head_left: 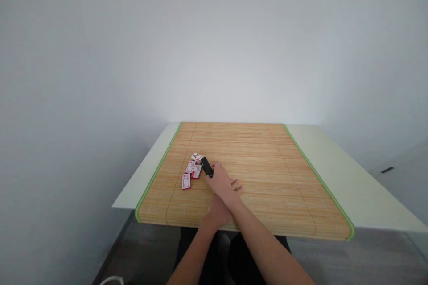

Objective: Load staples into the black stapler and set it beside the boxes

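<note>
My right hand (222, 182) reaches across to the left and its closed fingers hold a small black stapler (207, 166) at the near left of a bamboo mat (264, 164). Several small red-and-white staple boxes (191, 172) lie in a cluster just left of the stapler. My left hand (223, 207) rests flat on the mat under my right forearm, with its fingertips stretched out to the right. Most of the left hand is hidden by the right arm.
The bamboo mat has green edging (157, 170) and covers the middle of a white table (347, 178). A plain white wall stands behind the table. A dark slot shows on a grey surface (387, 169) at the far right.
</note>
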`<act>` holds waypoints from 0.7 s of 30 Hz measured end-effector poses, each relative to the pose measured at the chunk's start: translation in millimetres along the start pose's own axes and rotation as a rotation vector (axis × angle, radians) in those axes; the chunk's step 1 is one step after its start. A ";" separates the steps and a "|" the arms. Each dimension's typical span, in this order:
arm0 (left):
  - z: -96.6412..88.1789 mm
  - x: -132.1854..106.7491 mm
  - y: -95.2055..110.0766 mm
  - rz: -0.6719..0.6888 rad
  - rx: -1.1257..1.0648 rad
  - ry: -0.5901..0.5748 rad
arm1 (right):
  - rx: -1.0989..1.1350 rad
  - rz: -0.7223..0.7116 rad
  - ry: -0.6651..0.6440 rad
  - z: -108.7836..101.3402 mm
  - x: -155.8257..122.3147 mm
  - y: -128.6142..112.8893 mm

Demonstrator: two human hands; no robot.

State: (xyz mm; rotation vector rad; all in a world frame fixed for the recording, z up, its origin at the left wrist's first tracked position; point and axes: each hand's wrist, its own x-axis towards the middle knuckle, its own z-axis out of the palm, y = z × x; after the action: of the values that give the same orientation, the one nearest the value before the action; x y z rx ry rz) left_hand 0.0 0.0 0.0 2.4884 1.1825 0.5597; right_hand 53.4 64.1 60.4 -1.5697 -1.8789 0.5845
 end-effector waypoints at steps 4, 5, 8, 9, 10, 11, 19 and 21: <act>-21.3 0.5 18.4 -0.035 -0.024 0.042 | -0.051 -0.072 -0.046 -31.8 10.3 38.5; -26.0 1.0 22.2 -0.035 -0.035 0.065 | -0.058 -0.084 -0.053 -41.3 13.2 48.8; -33.9 1.6 28.2 -0.040 -0.094 0.135 | -0.078 -0.114 -0.081 -71.0 20.3 78.8; -34.2 1.3 28.5 -0.060 -0.113 0.157 | -0.083 -0.122 -0.092 -80.3 21.8 88.2; -33.5 0.8 28.4 -0.090 -0.123 0.181 | -0.089 -0.125 -0.099 -89.0 22.8 97.1; -32.2 0.3 28.2 -0.131 -0.119 0.207 | -0.094 -0.128 -0.105 -96.6 23.4 105.3; -12.2 10.9 29.7 -0.350 0.172 0.306 | -0.103 -0.165 -0.143 -114.8 23.1 135.7; -7.9 16.0 28.6 -0.353 0.197 0.293 | -0.105 -0.171 -0.146 -113.9 23.9 135.5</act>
State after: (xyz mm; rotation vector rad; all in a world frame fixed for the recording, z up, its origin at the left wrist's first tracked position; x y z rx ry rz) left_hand 24.4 -3.6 23.1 2.3201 1.8218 0.7543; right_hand 226.3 108.5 53.8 -1.4459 -2.1597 0.5444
